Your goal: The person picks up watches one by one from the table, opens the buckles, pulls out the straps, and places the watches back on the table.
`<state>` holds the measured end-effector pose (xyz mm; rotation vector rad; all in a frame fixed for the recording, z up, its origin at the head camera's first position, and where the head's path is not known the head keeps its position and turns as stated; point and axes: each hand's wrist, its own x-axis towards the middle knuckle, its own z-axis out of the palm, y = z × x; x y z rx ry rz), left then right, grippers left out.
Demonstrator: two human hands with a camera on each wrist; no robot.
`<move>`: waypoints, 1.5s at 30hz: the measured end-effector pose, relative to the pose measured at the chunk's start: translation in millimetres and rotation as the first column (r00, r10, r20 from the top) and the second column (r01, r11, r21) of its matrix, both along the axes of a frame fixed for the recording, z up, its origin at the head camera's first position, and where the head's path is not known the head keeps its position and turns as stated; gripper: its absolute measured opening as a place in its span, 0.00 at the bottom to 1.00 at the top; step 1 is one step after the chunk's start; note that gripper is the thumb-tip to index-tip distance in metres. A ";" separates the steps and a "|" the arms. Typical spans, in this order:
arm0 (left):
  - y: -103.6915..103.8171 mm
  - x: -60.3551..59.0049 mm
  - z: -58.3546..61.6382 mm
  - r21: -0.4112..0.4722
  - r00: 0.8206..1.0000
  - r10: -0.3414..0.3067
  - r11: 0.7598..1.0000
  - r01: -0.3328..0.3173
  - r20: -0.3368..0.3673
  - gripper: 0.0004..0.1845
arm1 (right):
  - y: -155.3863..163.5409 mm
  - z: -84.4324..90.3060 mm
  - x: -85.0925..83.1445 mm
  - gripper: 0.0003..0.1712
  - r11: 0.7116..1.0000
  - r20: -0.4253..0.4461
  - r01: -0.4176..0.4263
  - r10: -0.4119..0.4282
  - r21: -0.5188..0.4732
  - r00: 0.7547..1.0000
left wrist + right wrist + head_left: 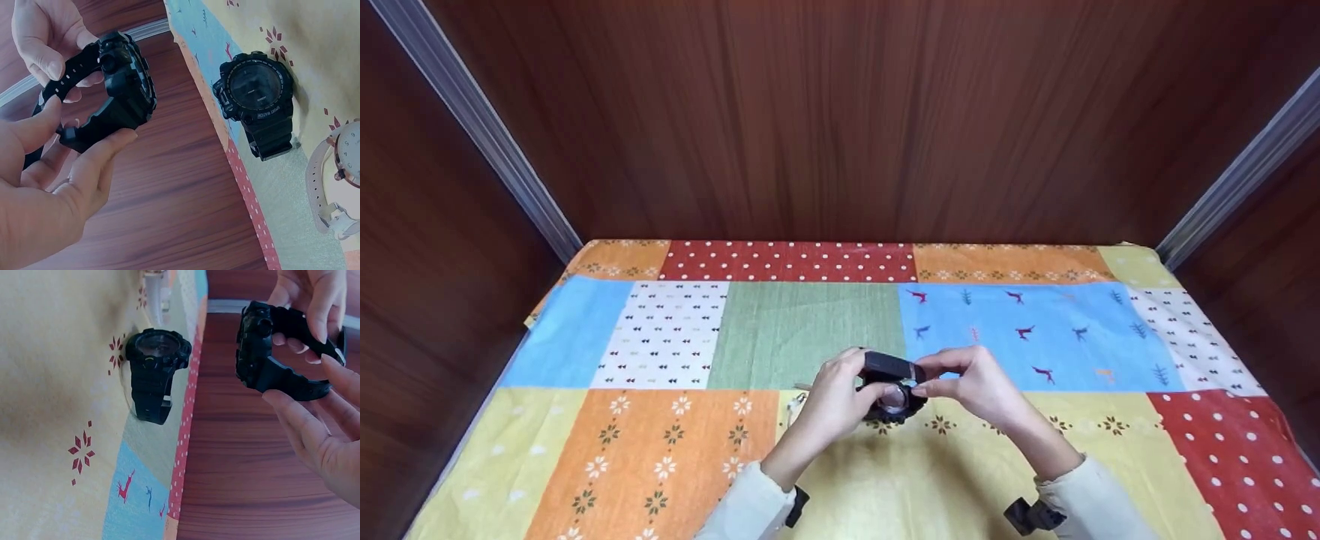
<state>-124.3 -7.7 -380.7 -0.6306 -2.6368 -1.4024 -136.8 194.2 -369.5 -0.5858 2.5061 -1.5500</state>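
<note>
I have the chunky black plastic sports watch (115, 84) lifted off the surface between both hands, its strap curved round into a loop: my left hand (50, 169) pinches the lower strap between thumb and forefinger, and my right hand (315, 382) pinches the other strap end from above, fingertips only. That is the weak point — the grip on either side is a light pinch on smooth, springy strap, and the heavy case hangs between the two pinches, so if one set of fingers eases off, I judge the case would swing down and twist out of the other hand. Directly beneath, on the patchwork cloth (660, 337) covering the surface, lies a second black round-faced digital watch (259, 95), face up; a dropped case would likely land on its glass. Just beside that one rests a white-strapped watch with a rose-coloured round bezel (343, 169), close enough to be knocked as well. The strap tail could also snag or spring back if I bend it too hard near the buckle — I cannot tell from here whether the buckle is fastened or free. The cloth may slide too if something lands on it.
</note>
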 end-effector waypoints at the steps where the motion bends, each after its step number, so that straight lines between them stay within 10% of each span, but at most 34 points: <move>1: -0.2 0.1 0.0 -0.003 1.000 0.002 1.000 -0.002 -0.005 0.11 | 0.1 -0.2 0.0 0.13 1.000 0.010 0.004 -0.004 -0.009 1.000; 28: -5.0 -1.7 -4.2 0.128 0.999 -0.024 0.991 0.026 -0.022 0.07 | 12.1 -12.9 -0.5 0.21 0.949 0.226 0.082 -0.012 -0.304 0.974; 45: -7.8 -1.7 -6.3 0.214 0.996 -0.020 0.977 0.001 0.086 0.08 | 16.2 -17.2 -0.1 0.16 0.832 0.290 0.055 0.130 -0.551 0.948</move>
